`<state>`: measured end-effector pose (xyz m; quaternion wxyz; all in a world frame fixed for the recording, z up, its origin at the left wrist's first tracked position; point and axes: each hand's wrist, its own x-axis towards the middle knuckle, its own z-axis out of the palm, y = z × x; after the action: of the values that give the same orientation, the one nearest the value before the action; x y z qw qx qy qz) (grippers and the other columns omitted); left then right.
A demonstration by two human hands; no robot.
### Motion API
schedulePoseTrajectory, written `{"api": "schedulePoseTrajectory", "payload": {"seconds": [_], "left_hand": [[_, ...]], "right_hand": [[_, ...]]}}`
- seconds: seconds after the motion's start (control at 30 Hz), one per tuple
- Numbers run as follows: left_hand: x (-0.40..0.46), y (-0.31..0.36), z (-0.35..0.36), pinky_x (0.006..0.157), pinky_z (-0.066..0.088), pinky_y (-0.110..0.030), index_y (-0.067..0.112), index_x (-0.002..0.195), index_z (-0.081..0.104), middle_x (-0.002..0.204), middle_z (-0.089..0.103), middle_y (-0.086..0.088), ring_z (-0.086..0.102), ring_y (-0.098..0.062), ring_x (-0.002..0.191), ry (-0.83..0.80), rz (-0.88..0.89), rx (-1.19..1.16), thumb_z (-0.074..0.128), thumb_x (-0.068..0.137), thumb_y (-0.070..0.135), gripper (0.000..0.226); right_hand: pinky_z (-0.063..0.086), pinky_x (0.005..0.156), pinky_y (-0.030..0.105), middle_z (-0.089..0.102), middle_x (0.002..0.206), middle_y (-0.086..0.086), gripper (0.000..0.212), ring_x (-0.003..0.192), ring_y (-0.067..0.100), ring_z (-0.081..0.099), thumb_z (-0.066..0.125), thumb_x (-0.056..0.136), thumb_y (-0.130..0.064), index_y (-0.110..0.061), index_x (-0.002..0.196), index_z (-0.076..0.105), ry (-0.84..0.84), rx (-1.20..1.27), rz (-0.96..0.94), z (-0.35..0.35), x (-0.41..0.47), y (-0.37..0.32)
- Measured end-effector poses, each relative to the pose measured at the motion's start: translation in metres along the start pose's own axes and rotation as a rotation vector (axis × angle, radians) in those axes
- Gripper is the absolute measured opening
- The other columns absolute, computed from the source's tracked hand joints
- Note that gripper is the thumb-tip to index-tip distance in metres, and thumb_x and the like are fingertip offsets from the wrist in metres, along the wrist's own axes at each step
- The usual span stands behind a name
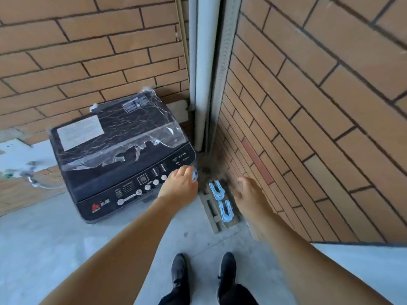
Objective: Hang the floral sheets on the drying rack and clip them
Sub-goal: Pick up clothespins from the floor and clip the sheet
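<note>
Here, at the far left, a pale patched strip is running along the foot of the brick wall (88, 40), and grey concrete floor (55, 238) is lying below it. Next, a black top-loading washer (114, 155) is standing in the corner; its lid is glossy, partly covered with torn clear film (132, 148), and its panel is carrying small round buttons.

The left hand (179, 186) is reaching over the right front corner of the washer, with fingers curled around something small and pale blue (195, 173). I am judging it a clip, but blur is hiding the shape. Behind, a white pipe (203, 73) is going up the corner.

To the right of this hand, blue clips (221, 201) are lying in two pairs on a small wooden pallet (212, 219) on the floor. They are looking like hard plastic, U-shaped, smooth and light; probably stiff with a spring, so it is best to take them at the rear ends and squeeze. They are small and may slip from the fingers.

The right hand (248, 194) is hanging just beside the clips, fingers loosely spread, holding nothing as far as the blur is allowing.

The sheets and the rack are not in view. Sheets, I am supposing, are soft, limp and heavier when wet, so best held at an edge with both hands
</note>
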<state>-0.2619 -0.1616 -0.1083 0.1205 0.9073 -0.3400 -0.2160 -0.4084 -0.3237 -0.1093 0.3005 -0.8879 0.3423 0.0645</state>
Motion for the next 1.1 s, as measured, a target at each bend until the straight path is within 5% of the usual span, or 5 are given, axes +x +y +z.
{"api": "schedulePoseTrajectory", "payload": {"seconds": [0.27, 0.43, 0.7, 0.8, 1.1], "left_hand": [[0.065, 0.033, 0.062, 0.103, 0.039, -0.037, 0.022, 0.145, 0.036, 0.148, 0.040, -0.003, 0.043, -0.027, 0.132, -0.378, -0.078, 0.055, 0.040, 0.096, 0.022, 0.049], [0.126, 0.035, 0.122, 0.078, 0.042, -0.027, 0.008, 0.120, 0.056, 0.123, 0.059, -0.014, 0.057, -0.027, 0.110, -0.522, -0.217, -0.017, 0.040, 0.093, 0.017, 0.033], [0.243, -0.011, 0.311, 0.068, 0.038, -0.029, 0.009, 0.092, 0.057, 0.089, 0.052, -0.007, 0.048, -0.021, 0.079, -0.569, -0.472, -0.313, 0.045, 0.097, 0.022, 0.019], [0.255, -0.026, 0.359, 0.051, 0.035, -0.022, 0.017, 0.068, 0.043, 0.074, 0.046, -0.004, 0.041, -0.012, 0.059, -0.557, -0.612, -0.397, 0.043, 0.099, 0.025, 0.032], [0.285, -0.029, 0.395, 0.048, 0.030, -0.023, 0.014, 0.078, 0.049, 0.064, 0.041, -0.002, 0.038, -0.012, 0.054, -0.464, -0.860, -0.680, 0.050, 0.097, 0.031, 0.026]], "right_hand": [[0.044, 0.069, 0.021, 0.052, 0.132, 0.003, 0.049, 0.101, 0.014, 0.059, 0.053, 0.090, -0.019, -0.014, 0.137, 0.042, -0.295, 0.011, 0.241, 0.011, 0.038, 0.082], [0.037, 0.053, 0.015, 0.059, 0.117, 0.004, 0.030, 0.081, 0.010, 0.051, 0.050, 0.096, -0.026, -0.013, 0.123, 0.050, -0.354, -0.024, 0.306, 0.048, 0.098, 0.131], [0.051, 0.086, 0.035, 0.058, 0.118, 0.007, 0.040, 0.105, 0.025, 0.059, 0.056, 0.088, -0.030, -0.012, 0.122, 0.048, -0.433, -0.111, 0.414, 0.209, 0.191, 0.217], [0.054, 0.082, 0.037, 0.061, 0.112, 0.005, 0.035, 0.099, 0.025, 0.062, 0.054, 0.086, -0.038, -0.016, 0.113, 0.049, -0.454, -0.171, 0.400, 0.252, 0.201, 0.242], [0.058, 0.072, 0.030, 0.062, 0.117, 0.004, 0.039, 0.095, 0.018, 0.065, 0.059, 0.087, -0.039, -0.014, 0.115, 0.050, -0.457, -0.165, 0.431, 0.273, 0.226, 0.257]]}}
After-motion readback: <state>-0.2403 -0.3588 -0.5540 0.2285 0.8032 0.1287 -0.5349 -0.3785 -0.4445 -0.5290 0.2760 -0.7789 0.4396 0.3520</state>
